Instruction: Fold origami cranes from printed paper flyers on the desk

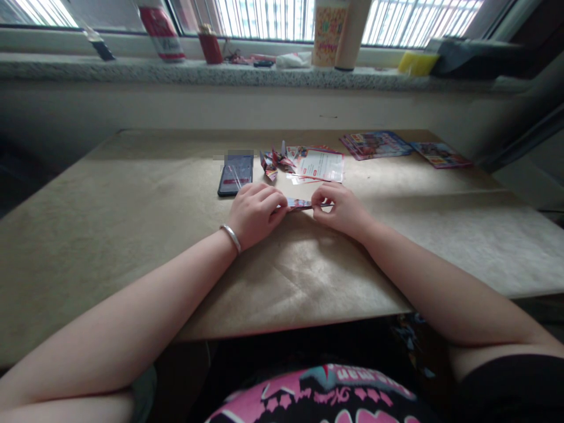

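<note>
Between my two hands is a narrow strip of folded, colourful printed paper [299, 204], low over the table. My left hand [258, 212], with a silver bangle at the wrist, pinches its left end. Thumb and fingers of my right hand [337, 207] close on the right end. Just beyond my left hand lies a dark smartphone [237, 174] with its screen up. Folded paper figures [275, 161] in bright colours stand right of the phone. Beside them is a loose pile of printed sheets [324, 164], a white one on top.
Stacks of colourful printed sheets lie at the table's back right, one wider stack [376, 144] and another [440, 154]. On the stone windowsill [247, 73] stand a red can [161, 32], a red container [210, 47], a patterned cup [328, 35] and a yellow item [418, 63].
</note>
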`<state>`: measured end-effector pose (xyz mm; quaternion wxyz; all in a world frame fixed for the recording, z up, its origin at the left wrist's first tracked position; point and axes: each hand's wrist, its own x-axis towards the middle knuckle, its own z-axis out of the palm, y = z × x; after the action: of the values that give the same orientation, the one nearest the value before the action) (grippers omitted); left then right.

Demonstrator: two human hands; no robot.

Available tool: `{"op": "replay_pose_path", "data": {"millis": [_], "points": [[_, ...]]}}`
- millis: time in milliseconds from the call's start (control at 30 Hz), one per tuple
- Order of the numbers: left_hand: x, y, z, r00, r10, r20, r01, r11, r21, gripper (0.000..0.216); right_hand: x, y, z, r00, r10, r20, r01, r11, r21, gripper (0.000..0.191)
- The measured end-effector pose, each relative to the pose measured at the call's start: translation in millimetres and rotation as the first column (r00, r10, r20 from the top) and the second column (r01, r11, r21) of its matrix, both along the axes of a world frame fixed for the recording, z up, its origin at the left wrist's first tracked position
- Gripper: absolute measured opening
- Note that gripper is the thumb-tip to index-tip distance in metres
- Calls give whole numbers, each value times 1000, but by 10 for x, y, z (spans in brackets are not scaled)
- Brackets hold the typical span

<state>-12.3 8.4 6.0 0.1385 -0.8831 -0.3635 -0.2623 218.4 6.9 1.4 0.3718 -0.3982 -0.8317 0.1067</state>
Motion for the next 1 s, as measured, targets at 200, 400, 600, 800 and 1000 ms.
{"op": "replay_pose_path", "data": {"millis": [200, 400, 600, 800, 1000], "points": [[-19, 23, -22, 999, -23, 33, 20, 998, 64, 21, 58, 18, 6, 999, -2, -32, 1, 1000, -13, 9], [-22, 35, -29, 997, -39, 60, 32, 994, 104, 18, 93, 3, 38, 997, 16, -69, -20, 999, -50, 10], [-36, 35, -27, 996, -51, 70, 41, 989, 141, 18, 152, 5, 68, 997, 31, -74, -36, 997, -65, 11], [-49, 40, -44, 996, -35, 78, 25, 992, 123, 19, 178, 9, 98, 996, 53, -65, -58, 995, -76, 11], [-57, 47, -50, 995, -43, 93, 31, 992, 124, 19, 275, 49, 112, 994, 60, -92, -69, 993, -96, 12]]}}
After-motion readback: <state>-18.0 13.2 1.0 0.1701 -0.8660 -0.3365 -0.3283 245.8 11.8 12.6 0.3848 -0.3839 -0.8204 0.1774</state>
